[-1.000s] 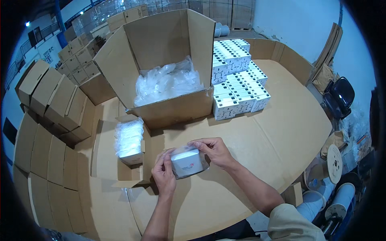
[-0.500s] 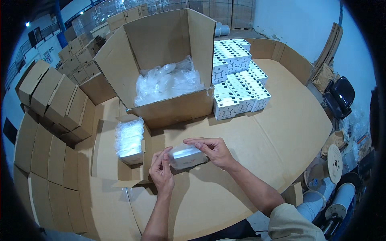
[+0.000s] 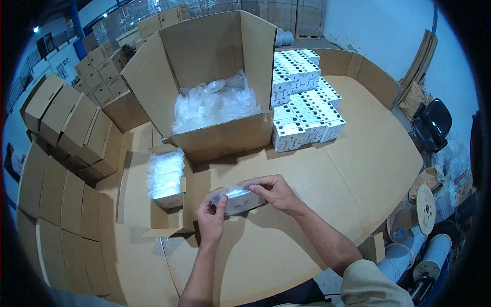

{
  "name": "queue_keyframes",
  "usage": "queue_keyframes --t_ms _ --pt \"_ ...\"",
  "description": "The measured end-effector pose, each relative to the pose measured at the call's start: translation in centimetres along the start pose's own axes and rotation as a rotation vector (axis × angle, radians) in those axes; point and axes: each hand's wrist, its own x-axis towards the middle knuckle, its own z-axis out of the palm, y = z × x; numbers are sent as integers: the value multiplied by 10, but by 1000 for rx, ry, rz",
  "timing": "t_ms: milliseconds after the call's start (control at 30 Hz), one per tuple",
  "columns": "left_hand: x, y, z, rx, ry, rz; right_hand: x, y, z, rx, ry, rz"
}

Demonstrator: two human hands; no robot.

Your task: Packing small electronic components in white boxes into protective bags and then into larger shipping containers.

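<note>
Head view: both hands meet at lower centre of the frame, over the cardboard-covered table (image 3: 358,169). Left hand (image 3: 210,217) and right hand (image 3: 275,192) hold a small bagged white part (image 3: 240,199) between them, lifted just off the surface. Left fingers are curled narrow, thumb and forefinger pinching the bag's left end. Right fingers are draped over the top right edge, gripping it.

Just left of the left hand: a small open carton (image 3: 166,179) with a plastic-wrapped bundle inside, flaps folded out flat. Upper centre: a big open box (image 3: 220,92) full of clear plastic bags, its front wall near the hands but apart from them. Right of it, touching its side wall: stacked white boxes (image 3: 304,110) in rows.

Open room: bare cardboard runs right of the hands out to the curved table edge at right and lower right, and also below the hands. The left side is tight, with rows of closed brown cartons (image 3: 66,153) packed along the left edge of the frame. Spools (image 3: 424,210) sit off the table at lower right.
</note>
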Motion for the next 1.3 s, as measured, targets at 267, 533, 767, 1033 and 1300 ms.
queue_keyframes --t_ms 267,533,767,1033,1300 --pt "2 3 0 131 44 215 1 1 5 39 21 -232" --pt "-1 6 9 -14 21 24 -3 -4 8 58 44 -88" --pt "2 5 1 32 -54 101 -3 -7 -5 -21 -47 -175" --pt "2 2 3 25 44 167 1 2 1 49 69 -255" --pt "0 1 12 -64 140 122 3 3 6 134 97 -223"
